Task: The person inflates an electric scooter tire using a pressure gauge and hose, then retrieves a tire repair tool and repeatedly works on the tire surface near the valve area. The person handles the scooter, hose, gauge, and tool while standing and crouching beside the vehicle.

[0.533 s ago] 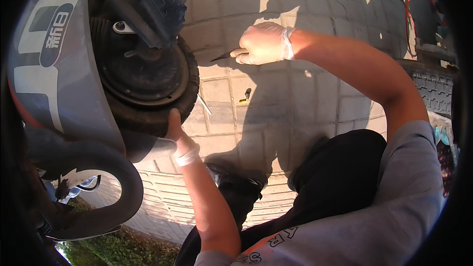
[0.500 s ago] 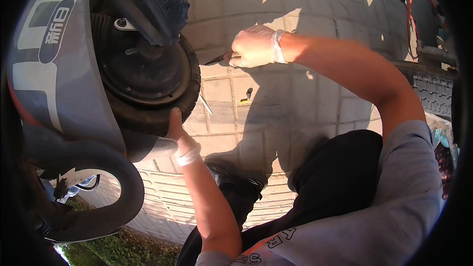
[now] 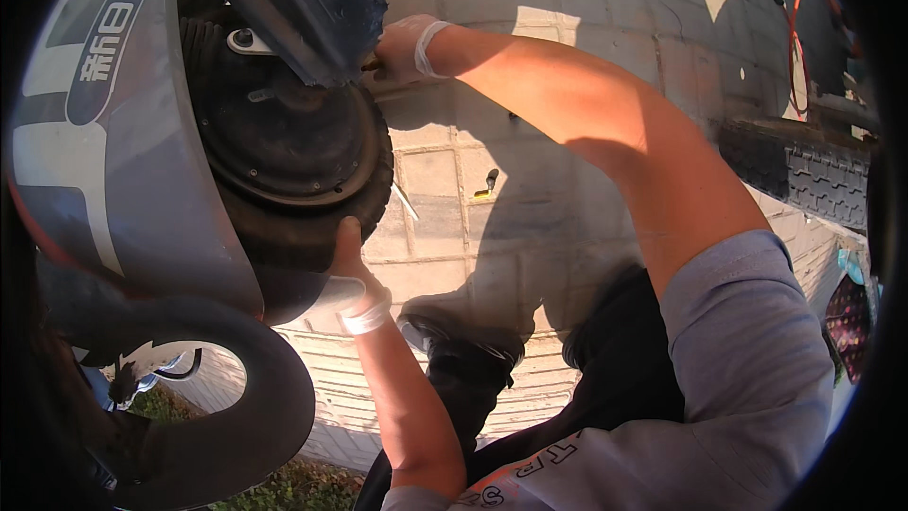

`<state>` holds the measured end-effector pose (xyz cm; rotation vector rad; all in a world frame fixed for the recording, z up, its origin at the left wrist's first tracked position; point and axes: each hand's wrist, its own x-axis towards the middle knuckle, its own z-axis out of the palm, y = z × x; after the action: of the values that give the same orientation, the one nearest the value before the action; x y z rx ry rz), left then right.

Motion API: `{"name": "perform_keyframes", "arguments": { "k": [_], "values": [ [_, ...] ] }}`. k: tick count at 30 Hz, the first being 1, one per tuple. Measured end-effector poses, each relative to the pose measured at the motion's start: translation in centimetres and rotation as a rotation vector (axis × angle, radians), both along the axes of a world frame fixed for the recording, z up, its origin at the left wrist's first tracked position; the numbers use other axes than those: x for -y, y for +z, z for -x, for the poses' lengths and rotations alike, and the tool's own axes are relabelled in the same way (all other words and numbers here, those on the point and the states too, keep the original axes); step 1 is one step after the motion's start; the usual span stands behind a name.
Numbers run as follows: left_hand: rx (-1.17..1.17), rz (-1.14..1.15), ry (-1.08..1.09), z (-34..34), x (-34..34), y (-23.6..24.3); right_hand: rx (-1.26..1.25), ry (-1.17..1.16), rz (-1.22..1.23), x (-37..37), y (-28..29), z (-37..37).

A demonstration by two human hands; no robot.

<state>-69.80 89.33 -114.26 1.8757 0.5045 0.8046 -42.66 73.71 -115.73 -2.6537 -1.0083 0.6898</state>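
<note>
Sunlit paving (image 3: 435, 274) spreads right of the wheel (image 3: 284, 144). The left hand (image 3: 350, 263) rests its thumb on it; the right hand (image 3: 401, 49) is beside the flap (image 3: 326, 11). Hidden fingers leave both grips impossible to tell.

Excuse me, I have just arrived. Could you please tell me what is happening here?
A person in thin clear gloves is working at the wheel of a grey vehicle. The left hand has its thumb against the tyre. The right hand reaches to the far side, beside a black plastic flap that partly hides its fingers, so its grip is unclear. A small yellow-and-black object lies on the paving.
</note>
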Motion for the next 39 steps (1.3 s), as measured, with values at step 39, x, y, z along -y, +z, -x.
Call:
{"name": "perform_keyframes", "arguments": {
  "k": [39],
  "values": [
    [-0.093, 0.442, -0.049, -0.4, 2.2, 2.0, -0.443, -0.235, -0.068, 7.6, 1.1, 7.8]
  ]
}}
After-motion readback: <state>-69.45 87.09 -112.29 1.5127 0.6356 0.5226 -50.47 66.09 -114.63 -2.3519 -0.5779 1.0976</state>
